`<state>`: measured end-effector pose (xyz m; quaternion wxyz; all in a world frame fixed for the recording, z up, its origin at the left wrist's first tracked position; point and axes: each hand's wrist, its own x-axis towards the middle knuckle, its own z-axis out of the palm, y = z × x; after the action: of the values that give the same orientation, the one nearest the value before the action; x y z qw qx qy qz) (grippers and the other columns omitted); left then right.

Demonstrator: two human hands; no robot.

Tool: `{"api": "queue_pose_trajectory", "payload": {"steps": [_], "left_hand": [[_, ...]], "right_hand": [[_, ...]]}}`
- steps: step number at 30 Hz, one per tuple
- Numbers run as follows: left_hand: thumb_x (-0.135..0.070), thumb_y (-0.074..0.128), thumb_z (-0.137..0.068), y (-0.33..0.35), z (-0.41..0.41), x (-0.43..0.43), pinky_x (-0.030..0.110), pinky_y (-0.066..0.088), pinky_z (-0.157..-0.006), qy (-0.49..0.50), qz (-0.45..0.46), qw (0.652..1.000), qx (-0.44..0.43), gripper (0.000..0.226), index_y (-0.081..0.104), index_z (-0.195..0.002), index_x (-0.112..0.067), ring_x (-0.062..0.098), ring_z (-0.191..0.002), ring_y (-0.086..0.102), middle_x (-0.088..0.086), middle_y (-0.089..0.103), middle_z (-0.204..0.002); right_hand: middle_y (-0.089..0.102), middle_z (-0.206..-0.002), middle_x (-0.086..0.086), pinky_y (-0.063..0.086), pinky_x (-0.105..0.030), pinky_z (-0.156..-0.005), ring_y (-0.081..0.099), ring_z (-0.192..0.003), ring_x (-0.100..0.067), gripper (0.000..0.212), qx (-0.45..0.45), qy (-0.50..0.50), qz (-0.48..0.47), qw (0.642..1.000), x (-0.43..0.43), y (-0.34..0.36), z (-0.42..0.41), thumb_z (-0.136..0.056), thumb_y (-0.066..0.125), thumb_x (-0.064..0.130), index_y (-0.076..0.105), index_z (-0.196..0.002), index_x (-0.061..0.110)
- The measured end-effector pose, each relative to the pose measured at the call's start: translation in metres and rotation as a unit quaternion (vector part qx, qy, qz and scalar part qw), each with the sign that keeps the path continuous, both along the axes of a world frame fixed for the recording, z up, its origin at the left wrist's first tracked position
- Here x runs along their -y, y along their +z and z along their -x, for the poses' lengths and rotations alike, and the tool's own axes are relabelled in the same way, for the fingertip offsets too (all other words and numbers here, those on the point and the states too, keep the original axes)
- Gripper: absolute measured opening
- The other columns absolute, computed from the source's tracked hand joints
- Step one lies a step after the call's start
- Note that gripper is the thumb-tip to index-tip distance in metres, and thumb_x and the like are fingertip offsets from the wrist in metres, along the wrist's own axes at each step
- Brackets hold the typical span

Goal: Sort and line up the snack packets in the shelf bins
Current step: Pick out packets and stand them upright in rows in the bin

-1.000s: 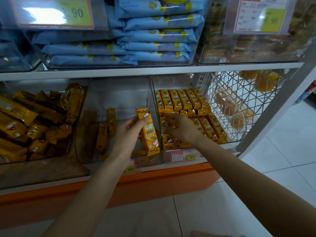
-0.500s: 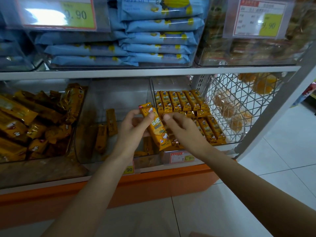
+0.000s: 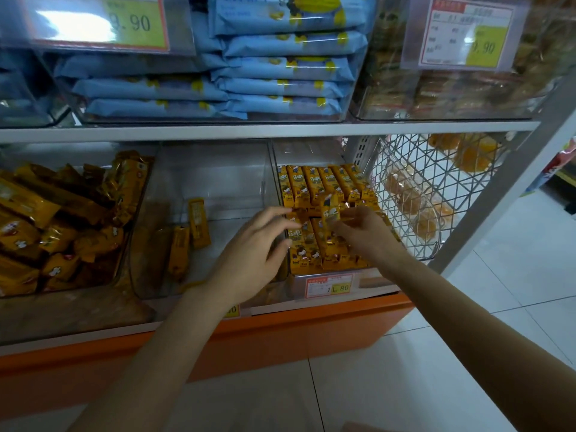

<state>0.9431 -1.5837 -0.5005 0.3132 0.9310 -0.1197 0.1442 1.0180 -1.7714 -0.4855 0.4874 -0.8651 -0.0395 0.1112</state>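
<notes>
My right hand [image 3: 361, 235] pinches a yellow snack packet [image 3: 331, 210] over the right clear bin [image 3: 324, 151], where several matching yellow packets [image 3: 321, 182] lie lined up in rows. My left hand [image 3: 252, 254] hovers at the divider between the middle and right bins, fingers loosely spread, holding nothing. The middle clear bin [image 3: 215, 169] holds three loose yellow packets [image 3: 187, 238] lying at odd angles.
The left bin holds a jumbled heap of yellow packets [image 3: 62, 219]. A wire basket [image 3: 430, 194] with orange buns stands to the right. Blue packets [image 3: 280, 67] are stacked on the shelf above. A price tag [image 3: 329, 285] hangs on the right bin's front.
The packet passed from my left hand to my right hand and moved right, over the lined-up rows. My left hand let go and now hangs open.
</notes>
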Motion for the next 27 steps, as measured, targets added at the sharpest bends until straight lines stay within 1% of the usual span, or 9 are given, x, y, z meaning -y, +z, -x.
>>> {"api": "queue_pose_trajectory", "payload": {"steps": [2,4,7,9,12,14,19,24,27], "left_hand": [[-0.021,0.049,-0.096,-0.002,0.000,-0.004,0.025,0.032,-0.102,-0.009,-0.043,0.999,0.003,0.026,0.060,-0.120,-0.019,0.010,-0.128,0.040,-0.006,0.040,-0.141],[-0.024,0.049,-0.096,-0.003,-0.001,-0.006,0.024,0.029,-0.101,-0.012,-0.062,0.998,0.006,0.026,0.060,-0.120,-0.019,0.011,-0.129,0.039,-0.006,0.040,-0.142],[-0.026,0.048,-0.097,-0.004,-0.001,-0.008,0.022,0.027,-0.102,-0.017,-0.070,0.997,0.008,0.027,0.059,-0.120,-0.019,0.009,-0.133,0.035,-0.007,0.039,-0.144],[-0.028,0.047,-0.097,-0.005,-0.001,-0.010,0.023,0.028,-0.102,-0.022,-0.065,0.998,0.004,0.028,0.059,-0.120,-0.020,0.008,-0.133,0.035,-0.008,0.037,-0.144],[-0.029,0.048,-0.096,-0.006,-0.002,-0.011,0.024,0.032,-0.102,-0.028,-0.060,0.998,0.000,0.028,0.059,-0.121,-0.021,0.008,-0.131,0.037,-0.008,0.037,-0.145],[-0.030,0.047,-0.096,-0.007,-0.003,-0.012,0.026,0.034,-0.102,-0.031,-0.058,0.998,0.000,0.029,0.058,-0.121,-0.021,0.009,-0.131,0.037,-0.008,0.037,-0.145],[-0.035,0.043,-0.096,-0.007,-0.002,-0.012,0.026,0.033,-0.103,-0.035,-0.064,0.997,-0.009,0.034,0.055,-0.125,-0.023,0.007,-0.133,0.036,-0.011,0.033,-0.147],[-0.036,0.044,-0.097,-0.005,0.000,-0.012,0.017,0.024,-0.104,-0.030,-0.088,0.996,-0.009,0.039,0.046,-0.134,-0.024,-0.001,-0.134,0.028,-0.013,0.030,-0.149],[-0.035,0.044,-0.097,-0.002,0.004,-0.016,0.021,0.018,-0.107,-0.030,-0.143,0.989,-0.003,0.039,0.046,-0.135,-0.023,0.007,-0.137,0.029,-0.008,0.033,-0.149]], "right_hand": [[0.067,-0.101,-0.012,0.054,-0.045,-0.081,0.064,-0.081,-0.027,0.039,-0.049,0.007,0.017,0.999,-0.004,-0.006,-0.005,-0.089,0.063,0.032,0.047,-0.118,0.012],[0.067,-0.095,-0.016,0.054,-0.047,-0.083,0.062,-0.080,-0.027,0.020,-0.074,0.010,0.004,0.997,-0.012,-0.011,-0.007,-0.090,0.062,0.028,0.050,-0.099,0.016],[0.062,-0.082,-0.007,0.051,-0.037,-0.074,0.056,-0.073,-0.018,0.015,-0.068,0.027,0.007,0.997,-0.020,-0.015,-0.008,-0.091,0.060,0.030,0.047,-0.087,0.022],[0.061,-0.082,-0.004,0.046,-0.032,-0.069,0.054,-0.071,-0.014,0.015,-0.052,0.041,0.026,0.997,-0.021,-0.020,-0.010,-0.091,0.059,0.032,0.055,-0.094,0.018],[0.064,-0.094,-0.006,0.039,-0.024,-0.060,0.054,-0.074,-0.012,0.038,-0.028,0.057,0.078,0.995,-0.019,-0.025,-0.012,-0.090,0.060,0.036,0.056,-0.117,0.010],[0.064,-0.094,-0.005,0.038,-0.023,-0.058,0.054,-0.072,-0.010,0.040,-0.005,0.072,0.102,0.992,-0.018,-0.026,-0.013,-0.090,0.060,0.035,0.056,-0.120,0.008],[0.060,-0.121,-0.006,0.040,-0.012,-0.056,0.054,-0.090,-0.011,0.043,0.055,0.092,0.133,0.985,-0.017,-0.026,-0.013,-0.091,0.061,0.025,0.050,-0.129,0.009],[0.058,-0.126,-0.010,0.042,-0.021,-0.075,0.057,-0.107,-0.018,0.049,0.057,0.123,0.132,0.982,-0.014,-0.028,-0.010,-0.092,0.059,0.027,0.046,-0.135,0.007],[0.058,-0.126,-0.010,0.046,-0.025,-0.078,0.059,-0.105,-0.019,0.044,0.079,0.124,0.150,0.978,-0.013,-0.027,-0.004,-0.095,0.054,0.026,0.046,-0.134,0.007]]}}
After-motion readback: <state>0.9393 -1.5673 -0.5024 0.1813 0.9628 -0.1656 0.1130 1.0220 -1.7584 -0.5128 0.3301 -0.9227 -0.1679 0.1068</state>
